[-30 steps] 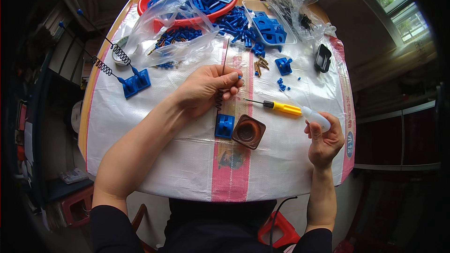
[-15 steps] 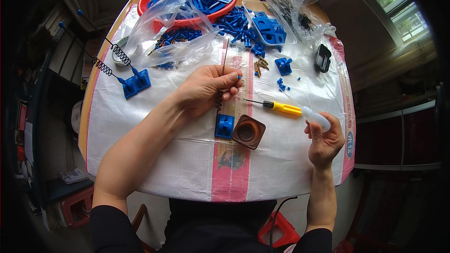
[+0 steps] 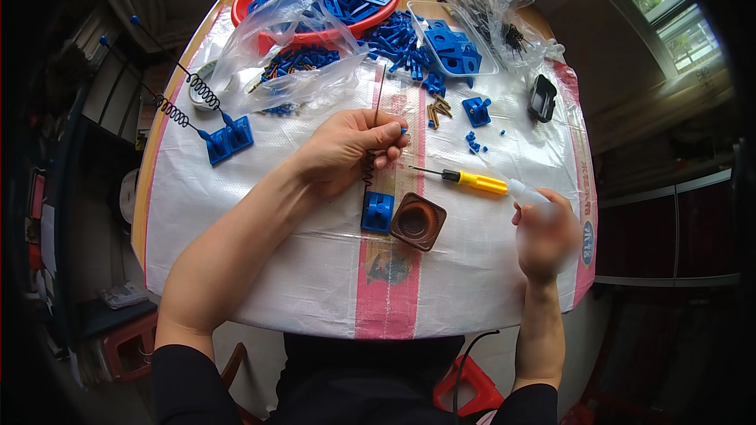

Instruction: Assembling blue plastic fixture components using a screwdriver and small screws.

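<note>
Left hand (image 3: pixel 352 145) here, fingers pinching blue bead (image 3: pixel 403 131) and wire (image 3: pixel 380 94); right hand (image 3: pixel 546 238), fingers round white bottle (image 3: pixel 527 193), well right of bead, long axis slanting up-left.

A window (image 3: pixel 687 38) shows at upper right, dark cabinets (image 3: pixel 705 236) below it, a red stool (image 3: pixel 482 384) near the bottom.

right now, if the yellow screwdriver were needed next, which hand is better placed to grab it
Probably the right hand: it is nearer the handle of the yellow screwdriver, though it would have to free itself of the white bottle. The left hand, nearer the tip, grips the dark coiled wire.
</note>
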`<action>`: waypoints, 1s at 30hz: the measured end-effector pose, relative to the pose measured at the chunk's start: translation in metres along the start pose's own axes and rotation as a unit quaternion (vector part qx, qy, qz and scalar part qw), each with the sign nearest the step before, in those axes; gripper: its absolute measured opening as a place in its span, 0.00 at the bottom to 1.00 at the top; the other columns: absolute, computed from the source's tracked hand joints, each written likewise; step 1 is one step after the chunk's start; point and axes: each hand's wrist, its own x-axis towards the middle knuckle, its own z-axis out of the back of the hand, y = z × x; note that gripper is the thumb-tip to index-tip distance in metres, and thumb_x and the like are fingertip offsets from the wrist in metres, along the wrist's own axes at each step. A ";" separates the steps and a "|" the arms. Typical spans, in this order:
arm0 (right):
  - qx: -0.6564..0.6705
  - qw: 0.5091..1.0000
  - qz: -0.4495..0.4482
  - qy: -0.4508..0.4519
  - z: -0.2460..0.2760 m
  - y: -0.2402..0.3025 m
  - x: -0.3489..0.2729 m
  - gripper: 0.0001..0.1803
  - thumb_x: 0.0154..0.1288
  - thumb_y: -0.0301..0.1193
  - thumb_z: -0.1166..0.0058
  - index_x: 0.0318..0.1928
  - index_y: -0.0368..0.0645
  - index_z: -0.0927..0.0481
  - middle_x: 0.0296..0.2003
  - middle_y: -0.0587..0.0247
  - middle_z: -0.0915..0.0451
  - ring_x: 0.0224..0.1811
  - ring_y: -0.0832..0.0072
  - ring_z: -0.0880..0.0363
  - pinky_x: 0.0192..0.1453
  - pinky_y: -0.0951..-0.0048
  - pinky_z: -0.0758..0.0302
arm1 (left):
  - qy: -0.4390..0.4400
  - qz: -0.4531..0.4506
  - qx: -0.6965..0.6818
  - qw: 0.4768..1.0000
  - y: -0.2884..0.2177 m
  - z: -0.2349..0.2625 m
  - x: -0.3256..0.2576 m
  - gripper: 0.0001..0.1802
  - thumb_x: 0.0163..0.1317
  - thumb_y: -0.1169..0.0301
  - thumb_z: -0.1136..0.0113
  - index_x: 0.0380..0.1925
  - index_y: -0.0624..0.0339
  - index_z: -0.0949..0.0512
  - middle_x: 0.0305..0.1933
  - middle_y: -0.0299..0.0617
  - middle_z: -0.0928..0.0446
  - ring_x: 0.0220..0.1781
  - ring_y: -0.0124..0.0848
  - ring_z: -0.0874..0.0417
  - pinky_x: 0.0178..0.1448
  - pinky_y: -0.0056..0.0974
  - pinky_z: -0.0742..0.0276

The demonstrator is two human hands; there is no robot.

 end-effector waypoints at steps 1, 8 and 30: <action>-0.001 1.000 0.000 -0.002 0.000 0.000 0.000 0.16 0.63 0.30 0.35 0.46 0.32 0.23 0.33 0.58 0.18 0.29 0.80 0.21 0.34 0.82 0.24 | -0.001 0.001 0.002 1.000 0.000 0.000 0.000 0.09 0.69 0.69 0.42 0.41 0.66 0.24 0.37 0.40 0.22 0.33 0.22 0.23 0.35 0.24 0.26; -0.002 1.000 0.022 -0.002 0.000 0.001 0.000 0.16 0.63 0.30 0.35 0.47 0.33 0.23 0.35 0.57 0.18 0.28 0.80 0.22 0.33 0.81 0.24 | 0.006 -0.004 0.008 1.000 0.001 0.000 0.000 0.10 0.69 0.69 0.42 0.41 0.66 0.24 0.37 0.40 0.22 0.32 0.22 0.23 0.34 0.23 0.27; -0.017 0.997 0.044 -0.060 0.002 0.000 -0.001 0.20 0.63 0.34 0.34 0.47 0.36 0.28 0.28 0.61 0.21 0.26 0.83 0.25 0.30 0.84 0.28 | 0.006 -0.002 0.008 1.000 0.001 0.002 0.001 0.11 0.69 0.68 0.43 0.44 0.66 0.25 0.37 0.36 0.23 0.32 0.19 0.24 0.34 0.21 0.27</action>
